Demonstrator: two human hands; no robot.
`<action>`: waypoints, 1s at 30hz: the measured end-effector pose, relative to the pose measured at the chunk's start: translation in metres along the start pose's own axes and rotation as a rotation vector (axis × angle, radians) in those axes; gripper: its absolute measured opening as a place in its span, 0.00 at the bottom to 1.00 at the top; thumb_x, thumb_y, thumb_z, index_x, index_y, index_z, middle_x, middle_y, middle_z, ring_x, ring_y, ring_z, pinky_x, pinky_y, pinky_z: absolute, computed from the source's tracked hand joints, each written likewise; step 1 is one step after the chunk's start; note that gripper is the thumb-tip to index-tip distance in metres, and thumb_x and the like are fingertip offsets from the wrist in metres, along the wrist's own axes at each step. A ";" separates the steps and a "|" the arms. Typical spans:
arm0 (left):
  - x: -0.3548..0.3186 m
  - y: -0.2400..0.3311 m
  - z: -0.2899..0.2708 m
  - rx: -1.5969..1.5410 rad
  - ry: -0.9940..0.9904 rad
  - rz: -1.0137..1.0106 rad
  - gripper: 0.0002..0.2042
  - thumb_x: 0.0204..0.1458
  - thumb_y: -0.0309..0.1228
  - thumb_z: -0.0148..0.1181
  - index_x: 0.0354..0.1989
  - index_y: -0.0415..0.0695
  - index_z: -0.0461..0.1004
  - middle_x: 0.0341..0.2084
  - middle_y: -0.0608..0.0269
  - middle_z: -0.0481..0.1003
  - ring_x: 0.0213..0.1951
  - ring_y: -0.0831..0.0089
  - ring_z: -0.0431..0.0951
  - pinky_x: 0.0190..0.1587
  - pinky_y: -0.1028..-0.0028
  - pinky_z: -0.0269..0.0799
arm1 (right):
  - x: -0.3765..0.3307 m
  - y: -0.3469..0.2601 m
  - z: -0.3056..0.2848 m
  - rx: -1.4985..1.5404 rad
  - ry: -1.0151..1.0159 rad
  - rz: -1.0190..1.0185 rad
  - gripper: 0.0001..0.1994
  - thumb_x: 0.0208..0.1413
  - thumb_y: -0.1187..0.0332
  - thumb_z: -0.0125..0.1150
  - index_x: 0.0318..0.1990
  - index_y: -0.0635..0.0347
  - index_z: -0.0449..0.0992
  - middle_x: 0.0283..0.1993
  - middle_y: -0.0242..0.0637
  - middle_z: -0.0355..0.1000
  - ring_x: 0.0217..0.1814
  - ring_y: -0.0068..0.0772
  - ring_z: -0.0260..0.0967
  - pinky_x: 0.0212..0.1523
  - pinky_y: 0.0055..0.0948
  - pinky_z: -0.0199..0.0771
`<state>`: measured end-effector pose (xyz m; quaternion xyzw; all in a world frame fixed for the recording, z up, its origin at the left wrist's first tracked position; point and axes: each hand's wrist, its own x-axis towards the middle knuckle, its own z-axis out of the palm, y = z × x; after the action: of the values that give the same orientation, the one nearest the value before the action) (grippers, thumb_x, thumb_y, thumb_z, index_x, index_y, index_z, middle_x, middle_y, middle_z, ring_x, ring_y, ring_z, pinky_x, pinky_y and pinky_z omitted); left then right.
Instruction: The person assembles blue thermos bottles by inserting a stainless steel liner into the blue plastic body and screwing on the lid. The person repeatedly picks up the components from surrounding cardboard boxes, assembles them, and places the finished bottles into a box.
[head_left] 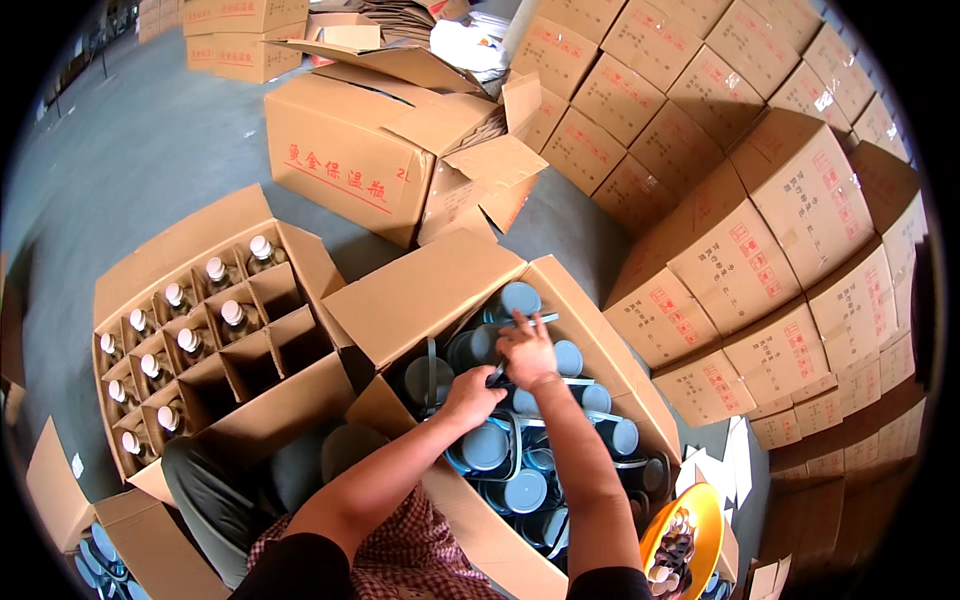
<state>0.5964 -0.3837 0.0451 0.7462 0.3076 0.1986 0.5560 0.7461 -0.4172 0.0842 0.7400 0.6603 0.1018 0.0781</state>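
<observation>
In front of me an open cardboard box (555,290) is packed with blue-lidded thermos flasks (486,446), several with pale loop handles (516,440). Both my hands reach down among them. My left hand (473,398) is closed, its fingertips pinched around something dark and small that I cannot make out. Just beyond it, my right hand (527,352) has bent fingers beside the pale handle of a far flask (520,298). What lies under its fingers is hidden.
To the left, a divided carton (310,395) holds clear bottles with white caps (233,312); some cells hold none. A yellow basin (712,520) of small dark and pale parts stands at lower right. Beyond are a larger opened box (340,165) and stacked cartons (735,250).
</observation>
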 end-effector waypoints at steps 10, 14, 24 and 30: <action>-0.101 0.035 -0.067 -0.868 -0.309 -0.363 0.26 0.59 0.46 0.42 0.58 0.38 0.58 0.50 0.47 0.68 0.45 0.58 0.75 0.44 0.64 0.72 | -0.049 -0.035 -0.288 0.214 0.776 0.326 0.15 0.38 0.61 0.68 0.23 0.64 0.71 0.25 0.41 0.68 0.28 0.43 0.66 0.29 0.36 0.65; -0.119 0.068 -0.099 -1.407 -0.289 -0.491 0.35 0.55 0.61 0.32 0.62 0.45 0.53 0.52 0.42 0.65 0.54 0.50 0.67 0.52 0.51 0.64 | -0.108 -0.103 -0.345 0.405 0.940 0.189 0.14 0.40 0.62 0.67 0.23 0.64 0.70 0.21 0.39 0.66 0.24 0.37 0.65 0.26 0.32 0.63; -0.222 -0.055 -0.288 -1.240 0.599 -0.006 0.13 0.57 0.32 0.43 0.41 0.38 0.72 0.34 0.56 0.76 0.36 0.64 0.76 0.39 0.68 0.74 | -0.142 -0.260 -0.233 0.839 0.198 -0.847 0.13 0.43 0.66 0.64 0.34 0.57 0.68 0.24 0.38 0.68 0.24 0.40 0.69 0.21 0.35 0.68; -0.306 -0.106 -0.273 -0.792 0.664 0.159 0.14 0.59 0.34 0.45 0.38 0.35 0.74 0.31 0.62 0.77 0.30 0.77 0.76 0.34 0.76 0.74 | -0.085 -0.296 -0.233 1.098 0.085 -0.971 0.14 0.44 0.69 0.64 0.40 0.59 0.72 0.43 0.40 0.72 0.45 0.40 0.71 0.45 0.34 0.70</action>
<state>0.1725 -0.3784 0.0408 0.3967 0.3112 0.5670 0.6514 0.3929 -0.4720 0.2309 0.2920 0.8721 -0.2610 -0.2935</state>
